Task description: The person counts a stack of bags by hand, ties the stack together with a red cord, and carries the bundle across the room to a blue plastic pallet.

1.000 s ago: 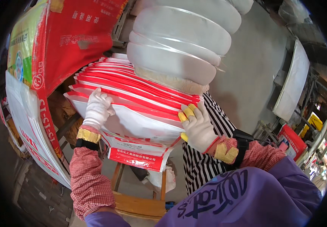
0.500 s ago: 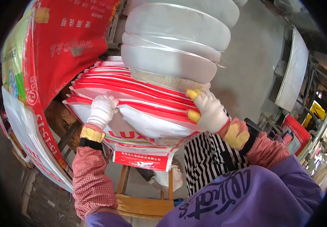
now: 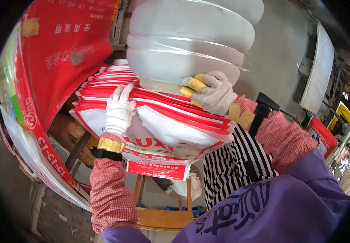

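Note:
A thick stack of red-and-white printed sacks [image 3: 171,125] lies in front of me, its layered edges fanned toward the far side. My left hand [image 3: 119,111], in a white glove, rests on the left part of the stack with its fingers stretched forward. On the right, my right hand [image 3: 214,95] wears a pale glove with yellow-taped fingertips. Its fingers are apart and slightly bent over the stack's red edges, close to the white bundle. That bulging, translucent white bundle [image 3: 183,65], tied with thin cord, sits at the stack's far side. No sack is lifted in either hand.
A large red printed sheet [image 3: 67,48] and more printed sacks [image 3: 49,162] rise along the left. Below the stack stands a wooden stool or frame [image 3: 165,218]. A white panel [image 3: 317,69] and a red container [image 3: 321,135] are at the right. Striped cloth [image 3: 237,166] covers my lap.
My left hand has moved forward and right, its curled fingers straightening off the top sack's edge. My right hand has shifted left and forward, toward the white bundle. The view has shifted slightly.

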Demonstrator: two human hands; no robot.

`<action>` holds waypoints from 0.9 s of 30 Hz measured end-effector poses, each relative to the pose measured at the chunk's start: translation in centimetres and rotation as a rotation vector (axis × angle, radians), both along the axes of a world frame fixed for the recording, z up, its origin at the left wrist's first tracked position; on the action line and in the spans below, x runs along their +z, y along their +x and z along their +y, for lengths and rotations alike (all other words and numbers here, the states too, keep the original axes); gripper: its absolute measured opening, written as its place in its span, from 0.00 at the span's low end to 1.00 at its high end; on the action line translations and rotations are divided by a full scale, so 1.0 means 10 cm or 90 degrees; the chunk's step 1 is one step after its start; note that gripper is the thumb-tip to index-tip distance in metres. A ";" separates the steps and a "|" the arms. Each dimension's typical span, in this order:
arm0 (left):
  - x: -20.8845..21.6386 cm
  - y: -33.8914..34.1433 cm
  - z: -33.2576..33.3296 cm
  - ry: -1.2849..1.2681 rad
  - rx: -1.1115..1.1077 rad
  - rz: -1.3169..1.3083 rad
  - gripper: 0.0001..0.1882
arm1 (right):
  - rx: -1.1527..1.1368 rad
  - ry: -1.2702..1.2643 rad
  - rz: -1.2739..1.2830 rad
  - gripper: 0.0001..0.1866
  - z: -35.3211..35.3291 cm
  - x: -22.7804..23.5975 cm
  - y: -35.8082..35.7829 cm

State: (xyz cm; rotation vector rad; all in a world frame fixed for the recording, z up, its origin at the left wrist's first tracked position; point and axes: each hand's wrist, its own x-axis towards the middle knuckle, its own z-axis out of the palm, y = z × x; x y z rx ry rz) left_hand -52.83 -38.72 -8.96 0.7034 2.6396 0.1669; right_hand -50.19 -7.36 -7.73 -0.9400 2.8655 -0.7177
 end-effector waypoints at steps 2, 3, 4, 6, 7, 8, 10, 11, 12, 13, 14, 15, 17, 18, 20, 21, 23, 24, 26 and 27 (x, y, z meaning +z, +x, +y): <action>0.09 -0.14 0.05 -0.054 -0.171 -0.066 0.13 | -0.024 -0.045 0.000 0.12 0.12 -0.18 0.01; 0.06 -0.14 -0.05 -0.063 -0.197 -0.094 0.14 | -0.033 -0.085 0.027 0.12 0.05 -0.24 -0.01; 0.04 -0.17 -0.19 -0.072 -0.224 -0.122 0.15 | -0.042 -0.125 0.056 0.12 0.00 -0.27 -0.01; 0.00 -0.21 -0.23 -0.054 -0.214 -0.163 0.16 | -0.014 -0.096 0.087 0.12 0.09 -0.29 -0.09; -0.04 -0.23 -0.22 -0.068 -0.222 -0.161 0.15 | 0.003 -0.113 0.100 0.11 0.15 -0.36 -0.14; -0.05 -0.25 -0.22 -0.082 -0.225 -0.153 0.14 | 0.025 -0.131 0.120 0.11 0.21 -0.39 -0.22; -0.06 -0.18 -0.25 -0.089 -0.214 -0.155 0.14 | 0.068 -0.089 0.107 0.13 0.29 -0.40 -0.40; -0.08 -0.19 -0.22 -0.101 -0.203 -0.160 0.13 | 0.084 -0.038 0.132 0.15 0.39 -0.36 -0.52; -0.10 -0.18 -0.20 -0.117 -0.191 -0.170 0.13 | 0.099 0.008 0.152 0.17 0.45 -0.32 -0.64; -0.12 -0.19 -0.19 -0.119 -0.194 -0.176 0.12 | 0.095 0.012 0.151 0.17 0.54 -0.28 -0.77; -0.12 -0.20 -0.20 -0.120 -0.200 -0.179 0.12 | 0.115 0.074 0.131 0.19 0.60 -0.21 -0.92; -0.12 -0.20 -0.25 -0.128 -0.195 -0.191 0.13 | 0.135 0.129 0.107 0.21 0.62 -0.26 -1.01; -0.19 -0.32 -0.10 -0.108 -0.196 -0.177 0.13 | 0.187 0.000 -0.047 0.19 0.92 -0.49 -1.46; -0.25 -0.33 -0.14 -0.109 -0.204 -0.177 0.13 | 0.245 -0.160 -0.201 0.19 0.95 -0.54 -1.57; -0.35 -0.32 -0.21 -0.091 -0.161 -0.192 0.13 | 0.139 -0.136 -0.011 0.22 1.03 -0.50 -1.57; -0.36 -0.29 -0.30 -0.096 -0.171 -0.188 0.13 | 0.038 -0.114 0.172 0.28 1.00 -0.47 -1.49; -0.30 -0.25 -0.53 -0.126 -0.179 -0.208 0.13 | -0.149 -0.121 0.079 0.25 0.78 -0.32 -0.95; -0.32 -0.29 -0.48 -0.119 -0.181 -0.204 0.13 | -0.321 -0.092 0.004 0.23 0.82 -0.11 -0.70; -0.31 -0.35 -0.39 -0.150 -0.157 -0.222 0.14 | -0.565 -0.165 -0.268 0.27 0.94 -0.27 -0.03; -0.27 -0.35 -0.31 -0.155 -0.164 -0.238 0.14 | -0.692 -0.134 -0.483 0.30 0.95 -0.33 0.22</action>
